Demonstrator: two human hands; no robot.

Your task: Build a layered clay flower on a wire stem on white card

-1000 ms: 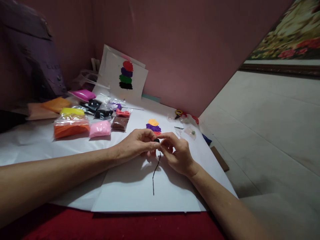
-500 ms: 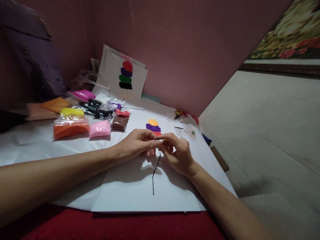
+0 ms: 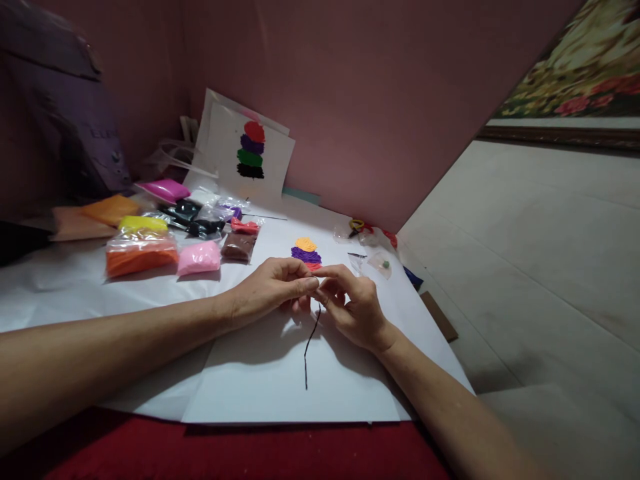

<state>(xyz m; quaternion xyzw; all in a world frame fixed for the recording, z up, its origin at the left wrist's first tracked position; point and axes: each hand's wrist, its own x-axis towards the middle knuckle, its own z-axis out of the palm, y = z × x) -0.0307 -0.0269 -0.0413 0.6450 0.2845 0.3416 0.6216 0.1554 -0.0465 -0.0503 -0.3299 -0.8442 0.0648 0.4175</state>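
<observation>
My left hand (image 3: 277, 283) and my right hand (image 3: 353, 303) meet over a white sheet of paper (image 3: 250, 387), thumbs and fingers pinched together at the tips. Between them is a bit of black clay, now almost entirely covered by the fingertips. Just beyond my fingers lies a stacked clay picture with a yellow-orange top (image 3: 306, 245), a purple band (image 3: 307, 255) and a red band (image 3: 313, 266); its lower part is hidden by my hands. Below my fingers a thin black clay line (image 3: 311, 340) runs down the sheet with a slight bend.
Bags of coloured clay, among them orange (image 3: 143, 259), pink (image 3: 199, 258) and brown (image 3: 239, 247), lie to the left. A finished sample picture (image 3: 250, 150) leans on the wall. Yellow-handled scissors (image 3: 356, 227) and small plastic pieces (image 3: 381, 265) lie at the right.
Both hands stay nearly in place, with only a slight shift of the fingertips. The dark bit seen between them earlier is now more covered.
</observation>
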